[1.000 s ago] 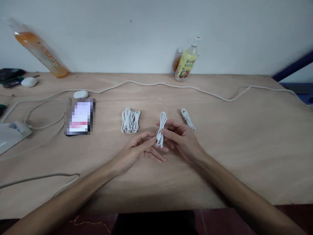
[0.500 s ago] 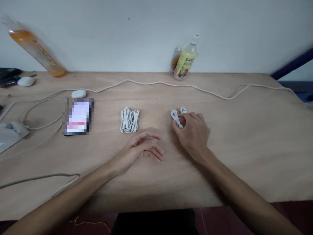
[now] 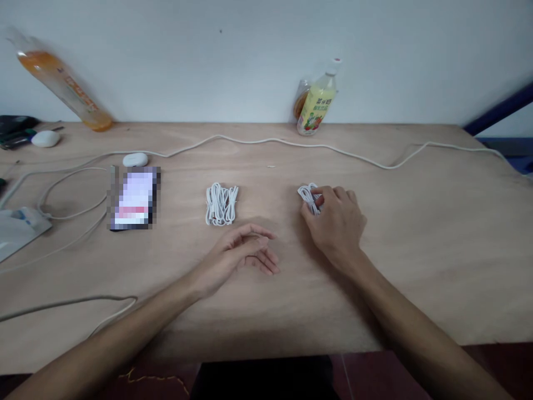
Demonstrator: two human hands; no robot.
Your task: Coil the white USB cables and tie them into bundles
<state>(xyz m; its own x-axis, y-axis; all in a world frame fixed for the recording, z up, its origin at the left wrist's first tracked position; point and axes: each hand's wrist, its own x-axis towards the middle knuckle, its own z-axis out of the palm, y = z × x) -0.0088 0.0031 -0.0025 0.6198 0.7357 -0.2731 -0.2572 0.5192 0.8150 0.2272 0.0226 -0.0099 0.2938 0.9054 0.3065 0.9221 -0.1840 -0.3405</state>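
My right hand (image 3: 336,222) is closed on a bundled white cable (image 3: 308,195) at the right of centre, thumb and index finger on its near side. More white loops show right behind that bundle, partly hidden by the fingers. My left hand (image 3: 245,250) rests on its side on the wooden table (image 3: 266,311), fingers loosely curved and apart, holding nothing. Just beyond it lies a group of coiled white cables (image 3: 221,204), several bundles side by side.
A phone (image 3: 135,197) and a white oval case (image 3: 135,160) lie to the left. One long white cord (image 3: 266,141) crosses the table's back. A yellow-labelled bottle (image 3: 318,105) and an orange drink bottle (image 3: 62,83) stand by the wall. Loose cables (image 3: 75,218) spread at far left.
My right hand has moved slightly right with the cable bundle, which now sits against the loops that were apart from it. My left hand has stayed in place.
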